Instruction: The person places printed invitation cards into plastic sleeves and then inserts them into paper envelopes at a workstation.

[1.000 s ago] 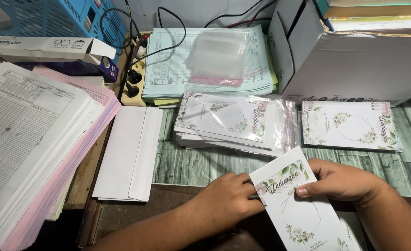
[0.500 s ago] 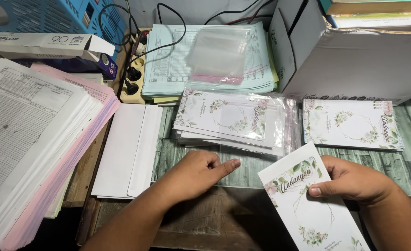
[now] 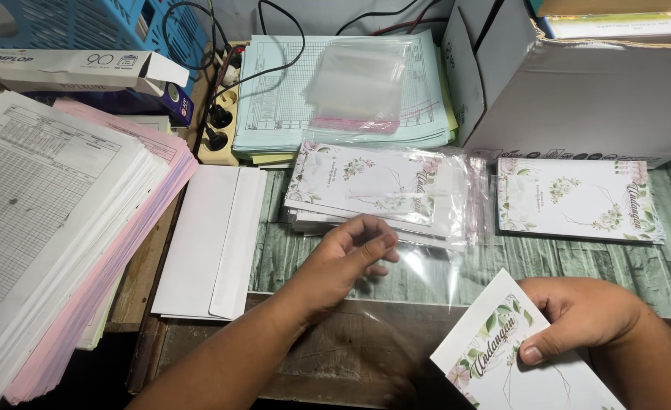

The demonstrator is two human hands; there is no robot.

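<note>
clear sleeve (image 3: 419,273) between left fingertips (image 3: 377,243)

The left hand (image 3: 347,262) hovers mid-frame, forearm angling up from the lower left, fingers curled toward the thumb, apparently pinching something. The right hand (image 3: 578,315) sits lower right, fingers folded, thumb pressed flat in a grip.

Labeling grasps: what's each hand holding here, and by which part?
Right hand holds the floral card by its upper right edge, thumb on its face. Left hand pinches a clear plastic sleeve at its top edge.
</note>
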